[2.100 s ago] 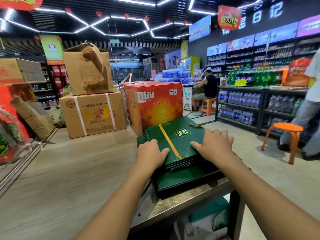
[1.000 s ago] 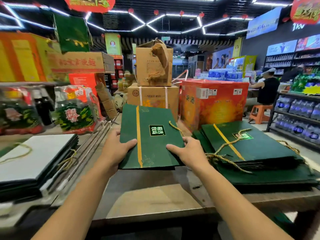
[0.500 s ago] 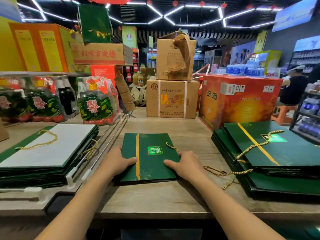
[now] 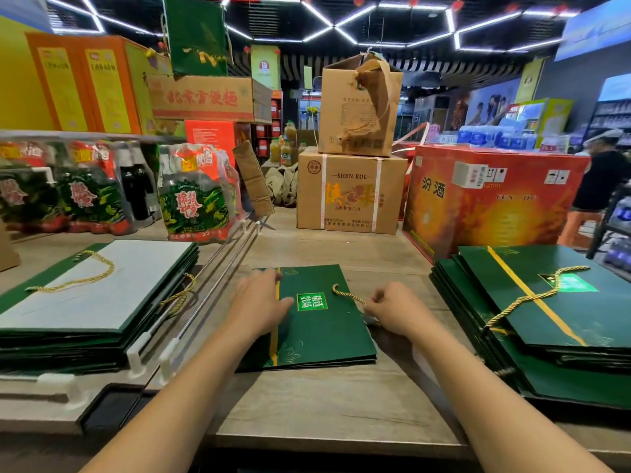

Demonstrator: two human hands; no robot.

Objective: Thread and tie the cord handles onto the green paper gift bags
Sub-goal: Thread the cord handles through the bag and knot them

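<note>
Centrally one green bag [image 4: 321, 332], one cord [image 4: 345, 295].

The left hand [image 4: 263, 302] covered the left part of the green bag [image 4: 324, 336]. The curled fingers of the right hand [image 4: 396, 312] hid the end of the cord [image 4: 348, 295] which they pinched. The picture's edges cut off the left stack [image 4: 95, 302] and the right stack [image 4: 563, 319] of bags. The person [image 4: 601, 179] at the far right was blurred and partly cut off.

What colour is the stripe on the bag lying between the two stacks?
Yellow-gold stripe on the green bag; head view.
</note>
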